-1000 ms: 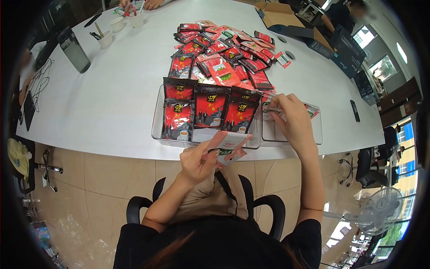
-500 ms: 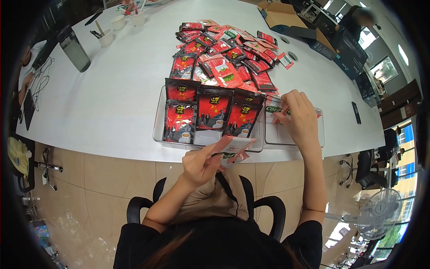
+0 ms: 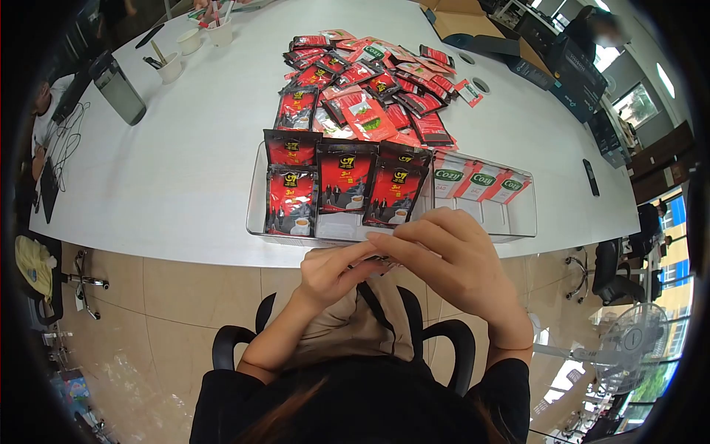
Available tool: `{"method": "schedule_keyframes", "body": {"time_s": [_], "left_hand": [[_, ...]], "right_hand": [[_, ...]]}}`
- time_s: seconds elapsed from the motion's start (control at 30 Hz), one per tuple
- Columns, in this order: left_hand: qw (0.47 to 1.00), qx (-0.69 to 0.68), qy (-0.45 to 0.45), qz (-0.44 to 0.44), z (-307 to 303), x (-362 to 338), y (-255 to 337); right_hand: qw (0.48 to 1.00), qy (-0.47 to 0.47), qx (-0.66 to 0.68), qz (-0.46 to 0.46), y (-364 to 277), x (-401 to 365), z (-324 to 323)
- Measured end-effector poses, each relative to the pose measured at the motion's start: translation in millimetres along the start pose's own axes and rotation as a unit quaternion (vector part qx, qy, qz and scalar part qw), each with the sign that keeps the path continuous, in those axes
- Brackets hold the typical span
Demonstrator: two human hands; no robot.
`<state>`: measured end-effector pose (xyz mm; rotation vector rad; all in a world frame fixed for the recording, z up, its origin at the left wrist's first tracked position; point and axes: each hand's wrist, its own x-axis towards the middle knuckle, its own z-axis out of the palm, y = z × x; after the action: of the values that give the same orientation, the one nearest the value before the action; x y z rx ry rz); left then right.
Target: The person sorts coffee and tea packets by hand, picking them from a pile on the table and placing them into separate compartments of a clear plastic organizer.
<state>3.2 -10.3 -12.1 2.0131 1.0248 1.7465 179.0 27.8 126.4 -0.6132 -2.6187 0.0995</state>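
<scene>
My left hand (image 3: pixel 330 271) is closed on the Cozy tea sachets, in front of the clear organizer box (image 3: pixel 296 240). Only a sliver of them shows now, behind the fingers. My right hand (image 3: pixel 455 259) reaches over from the right, its bent fingertips meeting the left hand's at the sachets; what they pinch is hidden. Black-and-red G7 coffee sachets (image 3: pixel 345 177) stand upright in the box's left part. Three pink-and-white Cozy sachets (image 3: pixel 482 181) stand side by side along the back of its right part.
Behind the box lies a loose heap of coffee and tea sachets (image 3: pixel 377 89). A bottle (image 3: pixel 118 87), paper cups (image 3: pixel 170 68) and cables (image 3: pixel 68 144) are at left. Cardboard boxes (image 3: pixel 462 28) and a dark slim object (image 3: pixel 590 177) are at right. Another person's hand (image 3: pixel 200 6) shows at the far edge.
My right hand has left the box's right part and come down left to my left hand. The Cozy sachets in the box are now uncovered; those in my left hand are mostly hidden.
</scene>
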Motion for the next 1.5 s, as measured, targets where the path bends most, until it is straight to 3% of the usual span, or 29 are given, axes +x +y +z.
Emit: {"method": "schedule_keyframes", "body": {"time_s": [0.1,0.2,0.3,0.37,0.47,0.6,0.9,1.07,1.23,1.33,1.43,1.5], "left_hand": [[0.999,-0.031,0.012,-0.019,-2.3,1.3,0.7],[0.997,-0.056,0.028,-0.034,-1.7,2.1,1.4],[0.997,-0.038,0.063,-0.029,1.6,2.0,2.5],[0.995,-0.064,0.064,-0.040,2.7,0.4,1.3],[0.995,-0.070,0.060,-0.043,1.7,0.0,0.3],[0.996,-0.056,0.060,-0.035,0.7,1.5,1.9],[0.995,-0.059,0.066,-0.037,1.8,1.7,1.8],[0.995,-0.062,0.070,-0.041,3.3,0.1,0.6],[0.994,-0.064,0.068,-0.050,3.5,-1.6,-0.2],[0.994,-0.066,0.065,-0.053,4.1,-2.2,-0.2],[0.995,-0.062,0.064,-0.046,3.8,-1.8,-0.7],[0.996,-0.049,0.062,-0.033,3.0,0.5,0.0]], "right_hand": [[0.999,-0.016,0.010,0.045,3.1,-5.8,-6.5],[0.996,0.044,0.072,0.042,20.2,-18.7,-5.3],[0.978,0.120,0.098,0.139,31.7,-33.5,-16.6],[0.896,0.225,0.238,0.299,39.2,-50.2,-15.8],[0.871,0.317,0.219,0.305,68.8,-71.9,-16.3],[0.785,0.391,0.328,0.352,85.6,-87.7,-16.0],[0.808,0.370,0.281,0.361,99.4,-92.6,-19.0],[0.919,0.188,0.056,0.341,109.1,-95.1,-15.9],[0.940,0.085,0.020,0.329,107.1,-86.7,-6.2],[0.948,0.073,-0.059,0.303,108.7,-82.4,-3.6],[0.950,0.141,-0.129,0.245,102.3,-71.6,-2.6],[0.940,0.183,-0.134,0.254,95.1,-66.0,-4.2]]}}
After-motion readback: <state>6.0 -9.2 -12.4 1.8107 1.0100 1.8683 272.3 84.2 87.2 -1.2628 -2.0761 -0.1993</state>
